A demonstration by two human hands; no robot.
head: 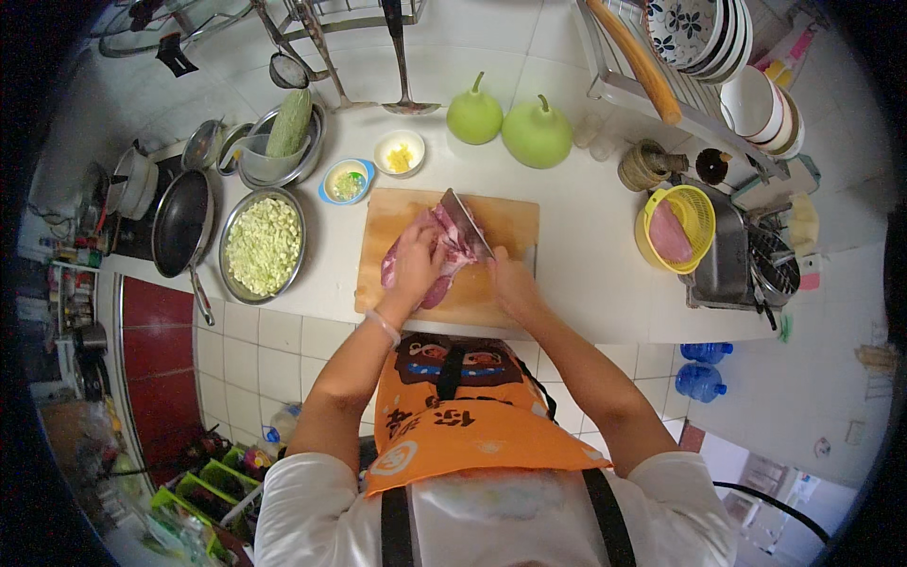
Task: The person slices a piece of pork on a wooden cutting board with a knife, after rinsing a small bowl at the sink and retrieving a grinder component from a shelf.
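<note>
On a wooden cutting board (pixel 514 216) lies a large piece of raw meat (pixel 439 289), pink-red with pale fat. My left hand (pixel 418 266) presses flat on the left part of the meat, fingers spread towards the blade. My right hand (pixel 511 287) grips the handle of a cleaver (pixel 468 227), its broad blade slanting up and to the left across the meat's right side. The handle is mostly hidden inside my fist. Whether the edge has gone into the meat cannot be made out.
Left of the board stand a metal bowl of diced pale green vegetable (pixel 262 246) and a frying pan (pixel 183 223). Behind are two small bowls (pixel 347 182) (pixel 400 154) and two green gourds (pixel 536 135). At right, a yellow colander (pixel 677 230) holding meat sits beside the sink (pixel 719 276).
</note>
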